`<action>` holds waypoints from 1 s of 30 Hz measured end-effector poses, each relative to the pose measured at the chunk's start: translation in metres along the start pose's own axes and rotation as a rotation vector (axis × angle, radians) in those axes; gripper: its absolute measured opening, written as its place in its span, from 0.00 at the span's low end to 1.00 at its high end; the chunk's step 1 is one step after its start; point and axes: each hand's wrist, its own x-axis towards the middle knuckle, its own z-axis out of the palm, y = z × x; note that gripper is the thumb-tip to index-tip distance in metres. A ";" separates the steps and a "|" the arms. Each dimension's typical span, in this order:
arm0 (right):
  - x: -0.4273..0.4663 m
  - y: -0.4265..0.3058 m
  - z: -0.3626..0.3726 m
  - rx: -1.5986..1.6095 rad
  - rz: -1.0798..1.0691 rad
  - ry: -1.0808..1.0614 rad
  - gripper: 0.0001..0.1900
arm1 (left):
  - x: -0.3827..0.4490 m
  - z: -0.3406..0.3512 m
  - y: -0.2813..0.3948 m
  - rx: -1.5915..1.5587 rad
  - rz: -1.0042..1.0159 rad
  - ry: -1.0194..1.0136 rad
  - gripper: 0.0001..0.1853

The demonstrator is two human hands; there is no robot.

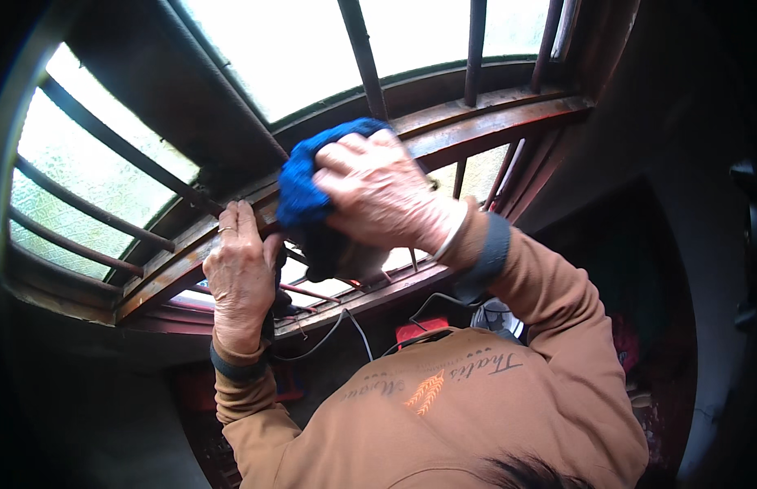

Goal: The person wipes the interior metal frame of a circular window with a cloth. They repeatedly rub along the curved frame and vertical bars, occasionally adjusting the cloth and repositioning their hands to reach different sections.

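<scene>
My right hand (378, 189), slightly blurred, is closed on a bunched blue cloth (308, 177) at the middle of a wooden window rail (494, 128). Dark material hangs below the cloth; whether it is part of it cannot be told. Left of it, my left hand (241, 269), with a ring on one finger, lies against the same rail. Its fingers point up and rest on the wood, with the thumb apart. The palm is hidden, and something dark shows beside it.
Upright window bars (363, 55) stand before bright textured panes (292, 49). More bars (97, 134) cross the left panes. Under the window are a thin grey cable (357, 327), a red object (418, 330) and a pale, bucket-like container (497, 318), partly behind my sleeve.
</scene>
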 end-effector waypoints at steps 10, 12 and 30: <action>-0.113 0.153 -0.135 -0.693 0.747 0.083 0.15 | -0.003 0.004 0.002 -0.044 -0.010 0.045 0.26; -0.136 0.163 -0.158 -0.771 1.061 0.212 0.18 | -0.002 0.004 0.003 -0.071 -0.008 0.074 0.26; -0.097 0.184 -0.115 -0.581 0.887 0.203 0.16 | -0.001 0.011 0.000 -0.107 -0.029 0.051 0.30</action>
